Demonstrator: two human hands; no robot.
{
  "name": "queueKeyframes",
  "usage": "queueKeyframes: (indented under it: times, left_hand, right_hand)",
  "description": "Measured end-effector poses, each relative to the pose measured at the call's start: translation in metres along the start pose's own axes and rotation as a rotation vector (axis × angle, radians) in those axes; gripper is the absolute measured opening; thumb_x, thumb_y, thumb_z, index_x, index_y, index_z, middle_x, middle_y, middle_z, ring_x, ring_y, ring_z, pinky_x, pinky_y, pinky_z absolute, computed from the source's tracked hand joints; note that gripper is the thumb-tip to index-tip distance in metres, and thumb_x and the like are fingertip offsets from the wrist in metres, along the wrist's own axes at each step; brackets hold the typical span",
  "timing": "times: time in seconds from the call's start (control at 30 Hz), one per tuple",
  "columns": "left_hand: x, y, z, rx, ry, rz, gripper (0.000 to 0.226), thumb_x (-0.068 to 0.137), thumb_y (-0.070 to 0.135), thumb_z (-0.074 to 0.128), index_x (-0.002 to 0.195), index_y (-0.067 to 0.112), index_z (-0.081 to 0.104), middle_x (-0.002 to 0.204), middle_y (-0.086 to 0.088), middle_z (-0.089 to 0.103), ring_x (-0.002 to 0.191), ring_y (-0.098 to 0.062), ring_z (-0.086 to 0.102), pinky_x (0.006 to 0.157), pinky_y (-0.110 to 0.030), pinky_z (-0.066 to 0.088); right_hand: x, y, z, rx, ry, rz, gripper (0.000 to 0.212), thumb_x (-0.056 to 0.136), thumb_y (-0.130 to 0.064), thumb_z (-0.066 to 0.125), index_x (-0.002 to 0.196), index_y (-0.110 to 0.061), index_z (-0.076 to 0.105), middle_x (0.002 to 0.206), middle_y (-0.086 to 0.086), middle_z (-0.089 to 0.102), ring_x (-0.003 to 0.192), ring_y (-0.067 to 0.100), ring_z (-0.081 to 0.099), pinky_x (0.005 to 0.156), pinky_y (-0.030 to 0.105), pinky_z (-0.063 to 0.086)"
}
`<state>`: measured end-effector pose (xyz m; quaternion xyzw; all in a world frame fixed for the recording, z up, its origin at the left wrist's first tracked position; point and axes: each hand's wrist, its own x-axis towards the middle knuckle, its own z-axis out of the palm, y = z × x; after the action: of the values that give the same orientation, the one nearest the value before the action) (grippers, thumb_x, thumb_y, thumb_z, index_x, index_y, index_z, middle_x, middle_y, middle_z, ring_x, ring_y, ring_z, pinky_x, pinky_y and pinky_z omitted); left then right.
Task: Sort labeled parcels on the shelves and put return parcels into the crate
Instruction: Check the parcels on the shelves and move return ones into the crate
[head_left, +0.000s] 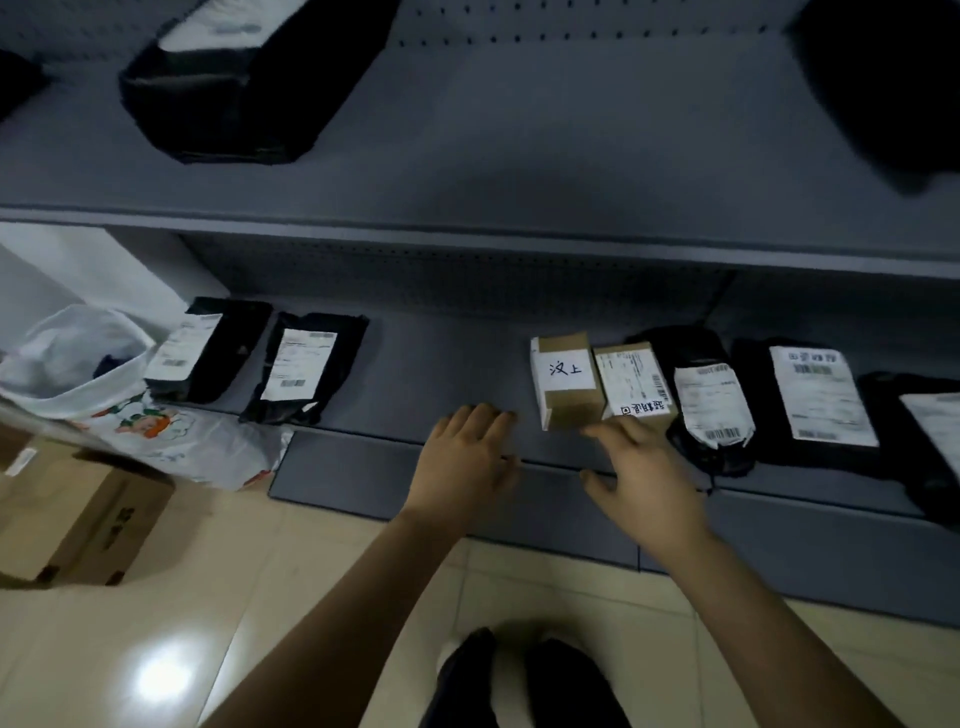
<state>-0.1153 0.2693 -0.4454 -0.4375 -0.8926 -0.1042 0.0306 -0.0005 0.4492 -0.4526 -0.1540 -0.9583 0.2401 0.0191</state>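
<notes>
The one view sits on the person's head and looks forward and steeply down at a grey shelf unit, met nearly head-on. The upper shelf (519, 130) fills the top of the frame, and the lower shelf (441, 358) crosses the middle. The tiled floor (156, 623) and the person's own legs (545, 686) lie at the bottom edge. Both arms (374, 587) run up from that edge to the lower shelf's front edge, so the camera is close. The wide lens bows the shelf edges, which slope down to the right.
</notes>
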Motion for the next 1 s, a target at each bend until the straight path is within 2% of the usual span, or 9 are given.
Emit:
queueKeyframes:
  times: [0.23,0.33,0.43,0.53,0.63,0.73,0.8,0.9,1.0]
  left_hand:
    - [0.024,-0.033,0.06,-0.102,-0.059,0.071,0.041,0.089,0.033,0.062,0.125,0.016,0.056,0.125,-0.006,0.057,0.113,-0.027,0.054,0.094,-0.037,0.042]
    - [0.038,-0.039,0.085,-0.13,-0.03,0.135,0.044,0.076,0.027,0.074,0.116,0.012,0.061,0.111,-0.008,0.064,0.098,-0.028,0.063,0.082,-0.038,0.052]
    - [0.051,-0.044,0.112,-0.181,0.0,0.126,0.051,0.074,0.025,0.076,0.121,0.011,0.059,0.115,-0.008,0.064,0.101,-0.028,0.064,0.083,-0.037,0.053]
    - [0.065,-0.043,0.132,-0.224,-0.015,0.09,0.058,0.085,0.028,0.068,0.138,0.013,0.047,0.134,-0.008,0.054,0.119,-0.027,0.053,0.096,-0.036,0.046]
    - [0.077,-0.038,0.148,-0.314,-0.055,0.026,0.068,0.092,0.032,0.059,0.151,0.018,0.027,0.152,-0.002,0.037,0.134,-0.022,0.039,0.107,-0.031,0.036]
    - [0.076,-0.035,0.159,-0.419,-0.113,-0.057,0.072,0.094,0.037,0.056,0.154,0.022,0.018,0.159,0.003,0.023,0.14,-0.018,0.032,0.107,-0.028,0.035]
    - [0.07,-0.037,0.163,-0.457,-0.123,-0.104,0.073,0.094,0.037,0.056,0.154,0.023,0.017,0.16,0.003,0.02,0.141,-0.017,0.032,0.105,-0.026,0.036]
    - [0.059,-0.045,0.162,-0.459,-0.12,-0.127,0.074,0.094,0.036,0.056,0.154,0.025,0.014,0.156,0.003,0.028,0.135,-0.017,0.039,0.1,-0.023,0.039]
    - [0.056,-0.05,0.161,-0.448,-0.124,-0.107,0.073,0.095,0.035,0.056,0.154,0.026,0.014,0.151,0.002,0.037,0.129,-0.017,0.046,0.095,-0.023,0.043]
  right_hand:
    - [0.026,0.019,0.054,0.047,0.13,0.162,0.045,0.079,-0.013,0.074,0.122,-0.012,0.061,0.116,0.011,0.059,0.108,0.03,0.057,0.084,0.035,0.05]
    - [0.045,0.033,0.07,0.07,0.178,0.176,0.051,0.081,-0.013,0.073,0.129,-0.016,0.056,0.117,0.007,0.056,0.106,0.028,0.056,0.084,0.03,0.047]
    - [0.068,0.048,0.084,0.088,0.23,0.193,0.057,0.081,-0.01,0.071,0.135,-0.018,0.052,0.121,0.006,0.054,0.105,0.026,0.056,0.084,0.026,0.044]
    - [0.086,0.059,0.098,0.103,0.26,0.199,0.058,0.082,-0.008,0.069,0.136,-0.018,0.051,0.126,0.007,0.053,0.112,0.026,0.052,0.086,0.026,0.043]
    - [0.094,0.063,0.111,0.1,0.255,0.198,0.057,0.084,-0.007,0.066,0.138,-0.017,0.05,0.131,0.009,0.053,0.125,0.027,0.042,0.098,0.03,0.04]
    - [0.094,0.06,0.116,0.191,0.288,0.211,0.057,0.084,-0.005,0.066,0.137,-0.016,0.051,0.128,0.011,0.055,0.123,0.027,0.045,0.098,0.03,0.04]
    - [0.091,0.057,0.119,0.303,0.32,0.204,0.059,0.08,-0.003,0.069,0.135,-0.017,0.054,0.124,0.008,0.057,0.112,0.022,0.054,0.098,0.031,0.046]
    - [0.091,0.057,0.125,0.405,0.318,0.263,0.069,0.078,-0.002,0.072,0.14,-0.017,0.047,0.118,0.001,0.053,0.092,0.012,0.058,0.09,0.028,0.051]
    - [0.095,0.06,0.134,0.433,0.287,0.265,0.065,0.078,-0.005,0.074,0.137,-0.015,0.049,0.113,-0.002,0.057,0.098,0.018,0.062,0.088,0.029,0.052]
